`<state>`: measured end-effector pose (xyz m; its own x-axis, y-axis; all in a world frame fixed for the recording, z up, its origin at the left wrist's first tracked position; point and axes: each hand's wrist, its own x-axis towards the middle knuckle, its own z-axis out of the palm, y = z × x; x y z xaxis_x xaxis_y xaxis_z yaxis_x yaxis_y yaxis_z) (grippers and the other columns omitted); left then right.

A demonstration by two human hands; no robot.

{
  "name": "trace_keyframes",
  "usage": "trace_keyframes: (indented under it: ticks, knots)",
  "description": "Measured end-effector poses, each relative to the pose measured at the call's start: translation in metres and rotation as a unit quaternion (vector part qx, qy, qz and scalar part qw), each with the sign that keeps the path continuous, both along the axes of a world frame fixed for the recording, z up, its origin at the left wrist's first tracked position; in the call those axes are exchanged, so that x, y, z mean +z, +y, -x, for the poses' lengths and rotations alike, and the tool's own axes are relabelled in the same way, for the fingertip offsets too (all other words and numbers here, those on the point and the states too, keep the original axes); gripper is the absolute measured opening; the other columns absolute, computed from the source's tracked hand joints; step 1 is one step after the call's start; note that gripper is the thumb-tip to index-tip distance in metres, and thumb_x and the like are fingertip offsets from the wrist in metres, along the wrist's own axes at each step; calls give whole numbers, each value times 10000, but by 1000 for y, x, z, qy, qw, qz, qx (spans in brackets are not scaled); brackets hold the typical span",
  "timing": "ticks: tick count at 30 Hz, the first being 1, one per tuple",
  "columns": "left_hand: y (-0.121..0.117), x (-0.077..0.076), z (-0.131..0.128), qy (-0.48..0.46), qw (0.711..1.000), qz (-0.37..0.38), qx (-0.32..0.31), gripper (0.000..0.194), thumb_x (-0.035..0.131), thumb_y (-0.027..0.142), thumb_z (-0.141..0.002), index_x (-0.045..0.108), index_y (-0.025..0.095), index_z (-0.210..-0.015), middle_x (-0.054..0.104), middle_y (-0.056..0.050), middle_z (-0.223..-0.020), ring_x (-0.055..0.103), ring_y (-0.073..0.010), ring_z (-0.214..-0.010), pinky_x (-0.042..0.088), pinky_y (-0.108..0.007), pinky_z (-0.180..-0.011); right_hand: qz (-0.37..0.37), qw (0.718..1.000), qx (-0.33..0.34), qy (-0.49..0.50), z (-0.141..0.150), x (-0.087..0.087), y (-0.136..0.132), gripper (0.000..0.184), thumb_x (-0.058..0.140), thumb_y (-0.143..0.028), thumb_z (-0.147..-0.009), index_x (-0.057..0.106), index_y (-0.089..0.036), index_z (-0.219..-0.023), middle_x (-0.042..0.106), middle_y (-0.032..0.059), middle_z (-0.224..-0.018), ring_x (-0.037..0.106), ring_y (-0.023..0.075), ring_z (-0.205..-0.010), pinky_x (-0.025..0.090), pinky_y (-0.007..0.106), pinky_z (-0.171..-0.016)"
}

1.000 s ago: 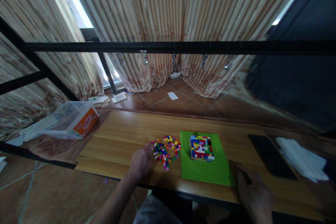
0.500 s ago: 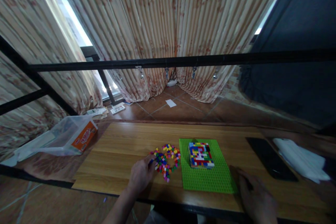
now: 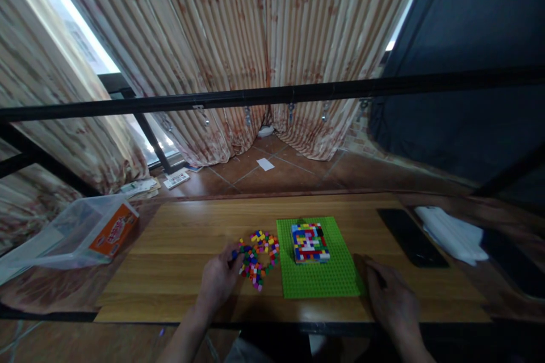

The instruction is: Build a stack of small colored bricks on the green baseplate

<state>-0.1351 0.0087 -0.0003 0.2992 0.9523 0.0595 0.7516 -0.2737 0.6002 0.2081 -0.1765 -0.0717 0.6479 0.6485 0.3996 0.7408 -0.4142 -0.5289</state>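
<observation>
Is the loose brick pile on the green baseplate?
No, the loose brick pile lies on the wooden tabletop, between the left hand and the green baseplate.

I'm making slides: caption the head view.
Left hand at loose bricks, right hand beside a green baseplate bearing a brick build.

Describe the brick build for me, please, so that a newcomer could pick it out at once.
On the wooden table, a bright green studded baseplate lies between the left hand and right hand. The brick build sits toward the baseplate's far edge. Unlike the loose bricks strewn beside the baseplate, its multicoloured pieces are joined into one squarish block.
</observation>
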Motion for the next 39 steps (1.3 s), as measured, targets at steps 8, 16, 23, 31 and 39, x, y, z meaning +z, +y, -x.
trace_keyframes:
  ticks: [8,16,23,31,39]
  knots:
    - [-10,29,-45,-210,972,100,-44,222,638,391,-795,613,174,-835,628,13,-630,579,-122,-559,404,-209,-519,-6,1000,1,-5,2,6,0,455,371,-511,-928,694,-196,-985,714,102,-1001,673,226,-848,507,331,-732]
    - [-16,28,-90,-386,875,293,-6,368,715,466,-718,650,162,-916,649,-1,-717,623,-122,-614,511,-231,-585,-27,999,-1,-25,3,6,2,447,384,-491,-940,706,-182,-961,715,102,-946,669,211,-792,500,313,-704]
    - [-19,43,-103,-469,764,439,64,279,608,411,-839,633,134,-860,636,-32,-725,614,-92,-618,505,-217,-637,-28,999,3,-18,4,8,2,455,390,-497,-944,707,-171,-969,717,113,-947,663,222,-820,494,326,-728]
    - [-15,41,-104,-461,782,416,43,260,572,324,-848,657,114,-975,645,-50,-754,614,-104,-639,496,-226,-631,-21,1000,-1,-18,4,9,1,437,397,-487,-939,706,-179,-958,715,104,-936,663,217,-798,491,319,-703]
    - [-16,28,-112,-241,954,125,-125,239,562,354,-878,727,185,-914,713,-19,-818,644,-151,-756,493,-252,-713,-15,1000,1,-7,5,10,2,430,387,-462,-933,702,-173,-982,715,111,-965,670,220,-839,504,332,-741]
